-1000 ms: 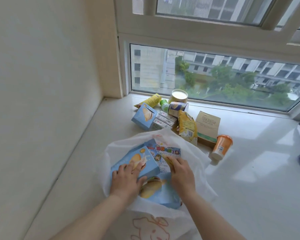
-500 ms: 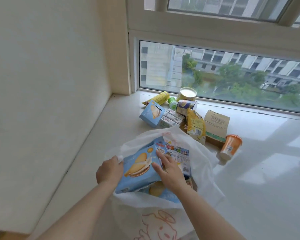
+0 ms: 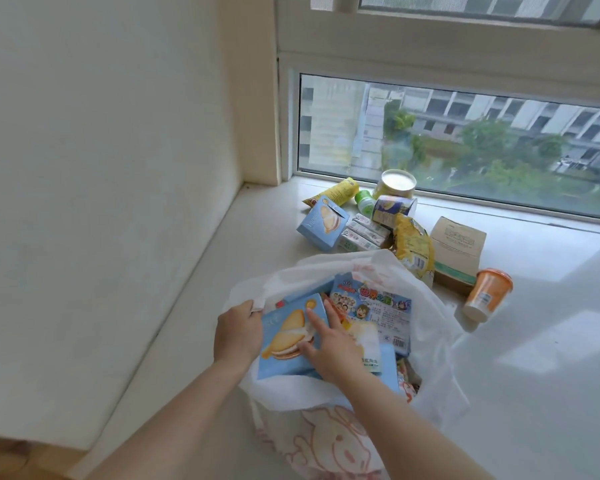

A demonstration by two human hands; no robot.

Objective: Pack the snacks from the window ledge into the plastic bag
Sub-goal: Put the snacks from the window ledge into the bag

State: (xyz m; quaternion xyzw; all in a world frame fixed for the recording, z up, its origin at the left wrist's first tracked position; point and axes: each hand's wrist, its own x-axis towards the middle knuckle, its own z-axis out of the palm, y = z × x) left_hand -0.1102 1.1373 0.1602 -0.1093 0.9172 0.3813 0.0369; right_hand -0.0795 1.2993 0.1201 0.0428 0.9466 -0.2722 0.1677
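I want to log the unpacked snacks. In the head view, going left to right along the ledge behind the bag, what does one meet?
Small blue sandwich-biscuit box → yellow snack packet → brown paper carton → orange cup lying on its side. The cans and small cartons between overlap, so I leave them out.

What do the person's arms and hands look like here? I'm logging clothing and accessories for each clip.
Both forearms are bare as far as the frame shows: no sleeves in view. The left hand and right hand wear no gloves. No watch, bracelet or ring is visible on the wrists or fingers, and no markings show. The nails look short and unpainted, though the view is soft.
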